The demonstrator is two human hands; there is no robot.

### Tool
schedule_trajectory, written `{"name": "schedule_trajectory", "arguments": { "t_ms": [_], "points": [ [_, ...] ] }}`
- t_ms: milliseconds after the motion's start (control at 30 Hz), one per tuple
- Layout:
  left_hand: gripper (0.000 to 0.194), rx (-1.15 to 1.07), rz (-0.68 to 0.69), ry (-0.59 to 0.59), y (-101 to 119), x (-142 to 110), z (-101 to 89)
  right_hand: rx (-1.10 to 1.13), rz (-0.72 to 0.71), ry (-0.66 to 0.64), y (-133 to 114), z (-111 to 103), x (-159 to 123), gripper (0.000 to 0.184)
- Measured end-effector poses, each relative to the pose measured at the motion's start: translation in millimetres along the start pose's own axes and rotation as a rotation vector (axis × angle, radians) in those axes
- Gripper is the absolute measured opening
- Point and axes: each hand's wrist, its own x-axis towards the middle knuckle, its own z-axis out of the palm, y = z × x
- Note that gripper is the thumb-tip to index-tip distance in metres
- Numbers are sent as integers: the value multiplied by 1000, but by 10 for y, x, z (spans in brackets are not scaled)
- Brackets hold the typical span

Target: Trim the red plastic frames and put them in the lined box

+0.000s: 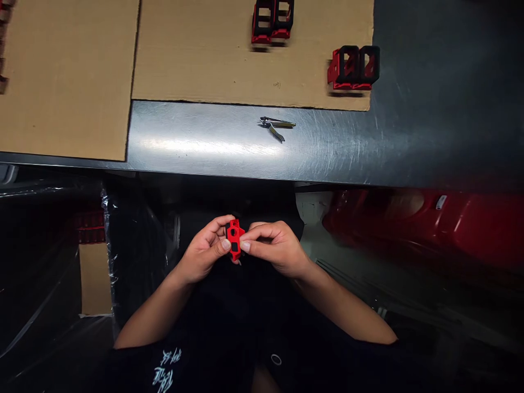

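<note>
You are gripping a red-and-black plastic part (pixel 234 240) between your left hand (pixel 202 251) and right hand (pixel 278 248), both clamped on it below the edge of the steel tabletop (pixel 196 142), where small pliers (pixel 277 125) are lying and similar parts (pixel 353 68) are sitting on a cardboard sheet (pixel 254 54).

The small moulded plastic part (pixel 234 239) at lower centre is bright red with black openings. The red-and-black plastic brackets (pixel 354 68) at upper right match it; the steel bench (pixel 196 139) shows grey scratches.
</note>
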Motion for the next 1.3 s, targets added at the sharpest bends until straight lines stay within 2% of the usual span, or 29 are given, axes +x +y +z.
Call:
{"name": "schedule_trajectory", "arguments": {
  "t_ms": [433, 567, 933, 1300],
  "points": [
    [48, 65, -19, 102, -30, -41, -38, -68, 36, 35, 19, 7, 8, 13],
    [49, 62, -29, 106, -58, -41, -63, -90, 35, 43, 25, 17, 6, 11],
    [58, 126, -61, 65, -115, -70, -119, -86, 158, 49, -23, 48, 22, 16],
    [58, 110, -89, 64, -134, -73, -131, -50, 145, 44, -25, 41, 59, 26]
  ]
}}
